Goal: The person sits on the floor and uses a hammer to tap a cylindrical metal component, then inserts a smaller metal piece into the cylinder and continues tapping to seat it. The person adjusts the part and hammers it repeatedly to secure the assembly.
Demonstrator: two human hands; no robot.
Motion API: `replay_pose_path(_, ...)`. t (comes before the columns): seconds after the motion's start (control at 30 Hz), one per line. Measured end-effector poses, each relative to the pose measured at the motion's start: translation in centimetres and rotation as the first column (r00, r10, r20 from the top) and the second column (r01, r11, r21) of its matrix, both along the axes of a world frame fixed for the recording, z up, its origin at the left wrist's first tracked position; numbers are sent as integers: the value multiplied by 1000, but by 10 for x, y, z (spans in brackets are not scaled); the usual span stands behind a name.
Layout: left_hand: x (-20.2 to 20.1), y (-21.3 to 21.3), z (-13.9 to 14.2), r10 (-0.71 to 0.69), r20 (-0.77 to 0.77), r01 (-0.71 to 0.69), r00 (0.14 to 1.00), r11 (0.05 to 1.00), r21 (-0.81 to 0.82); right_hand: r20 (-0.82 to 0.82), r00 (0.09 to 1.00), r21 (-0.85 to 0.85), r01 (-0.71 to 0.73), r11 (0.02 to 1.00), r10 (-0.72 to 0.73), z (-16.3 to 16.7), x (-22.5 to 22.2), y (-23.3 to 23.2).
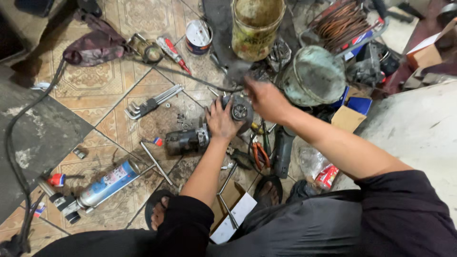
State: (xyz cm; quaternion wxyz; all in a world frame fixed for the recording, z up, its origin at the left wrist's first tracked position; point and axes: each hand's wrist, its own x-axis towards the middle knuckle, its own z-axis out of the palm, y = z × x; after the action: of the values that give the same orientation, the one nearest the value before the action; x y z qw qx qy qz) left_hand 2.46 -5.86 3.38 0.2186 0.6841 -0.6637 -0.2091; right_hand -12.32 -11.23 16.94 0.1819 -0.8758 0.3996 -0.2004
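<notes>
On the patterned tile floor (119,95), between the person's sandalled feet, lies a dark, greasy starter-type motor (190,140), its long body pointing left and its round end housing (240,112) turned up toward the camera. The left hand (221,121) lies flat over the motor where body meets housing, fingers wrapped down and closed on it, pinning it to the floor. The right hand (266,100) reaches in from the right to the top edge of the housing; it is blurred, and whether its grip is pinching some small part or simply pressing cannot be told.

Around the work are a set of hex keys (152,102), a red-handled screwdriver (173,52), orange-handled pliers (259,154), a T-handle wrench (154,162), a blue spray can (107,183), a small tin (198,35), a grimy plastic jar (257,26), a green-tarnished round casing (314,76) and a coil of copper wire (340,24).

As a judgement, the step in hand is work at the end housing, one hand steadying while the other handles something at the rim. A next move would call for keeping the body firmly pinned so it cannot roll, and a careful fingertip hold at the rim, since small parts could drop among the clutter.
</notes>
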Motion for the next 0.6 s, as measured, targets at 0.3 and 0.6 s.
replay_pose_path(0.3, -4, 0, -7, 10, 4, -10, 1000, 1000, -19, -142, 989, -63, 21, 998, -30, 4, 7, 6)
replay_pose_path(0.6, -10, 4, -11, 20, -19, -20, 1000, 1000, 9, -288, 956, -56, 39, 998, -54, 2, 4, 8)
